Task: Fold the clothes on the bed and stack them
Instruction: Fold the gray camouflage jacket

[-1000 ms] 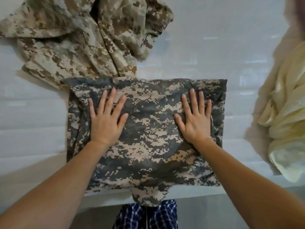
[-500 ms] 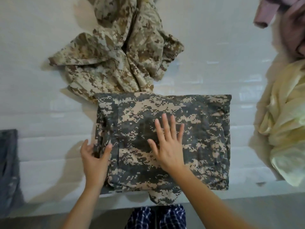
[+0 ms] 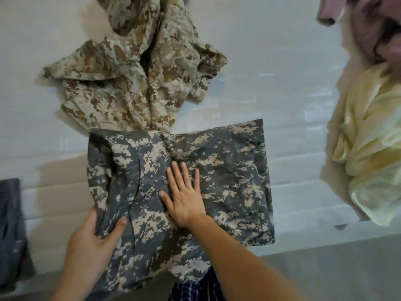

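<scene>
Left hand now lifts grey camo garment; right hand flat.

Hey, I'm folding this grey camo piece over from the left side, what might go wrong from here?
The grey camo garment hangs over the near edge of the bed. Your left hand grips its left side, and lifting that may pull it off, though your right hand presses it flat. The crumpled tan camo garment touches its far edge and could get dragged into the fold.

No legible text, label or number anywhere.
</scene>
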`<state>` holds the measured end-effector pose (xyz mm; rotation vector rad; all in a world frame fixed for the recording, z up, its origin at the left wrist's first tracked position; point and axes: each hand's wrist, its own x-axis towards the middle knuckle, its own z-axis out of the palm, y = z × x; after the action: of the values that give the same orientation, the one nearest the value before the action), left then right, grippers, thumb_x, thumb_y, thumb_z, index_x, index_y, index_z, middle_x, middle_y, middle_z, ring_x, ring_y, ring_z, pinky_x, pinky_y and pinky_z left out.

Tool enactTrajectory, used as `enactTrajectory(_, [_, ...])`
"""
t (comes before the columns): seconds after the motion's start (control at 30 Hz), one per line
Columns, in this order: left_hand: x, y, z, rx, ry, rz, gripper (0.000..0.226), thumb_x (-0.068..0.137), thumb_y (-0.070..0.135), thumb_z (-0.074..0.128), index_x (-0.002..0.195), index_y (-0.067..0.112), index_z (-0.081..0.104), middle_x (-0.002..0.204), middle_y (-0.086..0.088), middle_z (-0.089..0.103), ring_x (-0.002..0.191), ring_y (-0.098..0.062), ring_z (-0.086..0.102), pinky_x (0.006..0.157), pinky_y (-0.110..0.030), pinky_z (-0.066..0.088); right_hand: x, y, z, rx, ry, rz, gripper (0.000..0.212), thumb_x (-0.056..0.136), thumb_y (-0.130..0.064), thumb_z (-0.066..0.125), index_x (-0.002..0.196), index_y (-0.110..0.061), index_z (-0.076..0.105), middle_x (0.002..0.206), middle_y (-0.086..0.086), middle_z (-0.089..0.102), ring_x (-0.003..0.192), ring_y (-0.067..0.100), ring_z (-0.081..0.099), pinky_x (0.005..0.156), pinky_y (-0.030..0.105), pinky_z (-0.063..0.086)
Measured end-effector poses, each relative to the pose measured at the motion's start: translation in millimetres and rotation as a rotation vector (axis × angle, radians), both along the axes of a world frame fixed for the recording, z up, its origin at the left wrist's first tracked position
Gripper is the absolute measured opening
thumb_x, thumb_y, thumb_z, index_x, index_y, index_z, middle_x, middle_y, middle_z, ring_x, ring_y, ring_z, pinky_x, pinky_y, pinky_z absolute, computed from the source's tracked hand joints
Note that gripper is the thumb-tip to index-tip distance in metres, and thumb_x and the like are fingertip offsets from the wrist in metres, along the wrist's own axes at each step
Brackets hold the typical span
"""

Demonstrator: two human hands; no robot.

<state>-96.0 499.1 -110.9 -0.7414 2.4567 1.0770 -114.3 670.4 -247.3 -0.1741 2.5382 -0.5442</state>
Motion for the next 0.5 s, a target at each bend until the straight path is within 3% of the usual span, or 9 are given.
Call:
enactTrajectory(0.07, [-4.3, 30.9, 24.3, -0.064, 0.022, -0.114, 0.029, 0.078, 0.026, 0.073, 0.084, 0.047, 0.054, 0.061, 0.029, 0.061, 0.063, 0.003, 0.062, 0.052, -0.016, 0.040, -12.8, 5.2, 19.2, -0.234, -0.159, -0.100, 0.060, 0.099, -0.051, 0.011, 0.150, -0.024, -0.005, 0.156, -0.006, -0.020, 0.141, 0.013, -0.028, 0.114, 0.051, -0.016])
enactTrajectory(0.13, [-8.7, 73.4, 41.4, 0.029, -0.036, -0.210, 0.036, 0.077, 0.031, 0.070, 0.084, 0.060, 0.051, 0.070, 0.029, 0.066, 0.060, -0.002, 0.065, 0.046, -0.017, 0.046, -24.1, 28.1, 59.9, -0.769, -0.481, -0.391, 0.056, 0.098, -0.053, 0.022, 0.147, -0.028, 0.028, 0.158, -0.005, 0.016, 0.146, 0.012, 0.005, 0.119, 0.048, 0.001])
enactTrajectory(0.2, [-12.1, 117.6, 50.6, 0.195, -0.145, -0.290, 0.046, 0.074, 0.047, 0.063, 0.107, 0.071, 0.043, 0.095, 0.021, 0.066, 0.085, -0.009, 0.066, 0.070, -0.028, 0.057, -22.9, 67.8, 104.2, -1.232, -0.745, -0.684, 0.061, 0.086, -0.069, 0.038, 0.130, -0.031, 0.055, 0.137, -0.004, 0.054, 0.130, 0.013, 0.046, 0.111, 0.038, 0.036])
enactTrajectory(0.23, [-12.5, 138.2, 50.1, 0.241, -0.168, -0.374, 0.057, 0.071, 0.056, 0.057, 0.124, 0.064, 0.038, 0.110, 0.021, 0.058, 0.102, -0.010, 0.060, 0.087, -0.035, 0.053, -19.5, 90.6, 123.2, -1.284, -0.756, -0.769, 0.062, 0.078, -0.074, 0.048, 0.122, -0.034, 0.061, 0.126, -0.006, 0.062, 0.121, 0.011, 0.055, 0.100, 0.029, 0.047])
enactTrajectory(0.3, [-11.5, 179.6, 41.2, 0.222, -0.135, -0.600, 0.076, 0.068, 0.067, 0.045, 0.138, 0.040, 0.036, 0.120, 0.017, 0.044, 0.123, -0.012, 0.041, 0.109, -0.040, 0.033, -12.9, 133.7, 142.0, -1.109, -0.603, -0.829, 0.059, 0.065, -0.072, 0.067, 0.114, -0.039, 0.064, 0.115, -0.012, 0.068, 0.109, 0.006, 0.062, 0.087, 0.021, 0.052])
enactTrajectory(0.37, [-9.1, 210.3, 27.7, 0.164, -0.167, -0.785, 0.079, 0.075, 0.069, 0.040, 0.143, 0.030, 0.029, 0.134, 0.011, 0.034, 0.138, -0.016, 0.018, 0.119, -0.045, 0.005, -15.0, 165.5, 129.1, -0.788, -0.392, -0.884, 0.054, 0.071, -0.055, 0.074, 0.113, -0.022, 0.065, 0.108, -0.001, 0.071, 0.102, 0.015, 0.066, 0.086, 0.033, 0.054])
enactTrajectory(0.43, [-1.4, 219.3, 3.6, 0.109, -0.213, -0.905, 0.075, 0.086, 0.063, 0.041, 0.149, 0.031, 0.016, 0.152, 0.010, 0.012, 0.145, -0.012, -0.009, 0.114, -0.043, -0.020, -21.0, 180.4, 102.3, -0.543, -0.270, -0.991, 0.032, 0.084, -0.030, 0.069, 0.102, -0.003, 0.067, 0.099, 0.011, 0.072, 0.093, 0.025, 0.067, 0.083, 0.039, 0.054])
enactTrajectory(0.5, [6.6, 210.6, -19.7, -0.007, -0.145, -0.872, 0.068, 0.091, 0.056, 0.042, 0.149, 0.034, 0.013, 0.156, 0.013, -0.006, 0.142, -0.008, -0.021, 0.112, -0.041, -0.022, -26.1, 183.0, 74.5, -0.406, -0.333, -1.004, 0.027, 0.089, -0.026, 0.062, 0.097, 0.000, 0.065, 0.096, 0.013, 0.069, 0.090, 0.027, 0.064, 0.081, 0.038, 0.053])
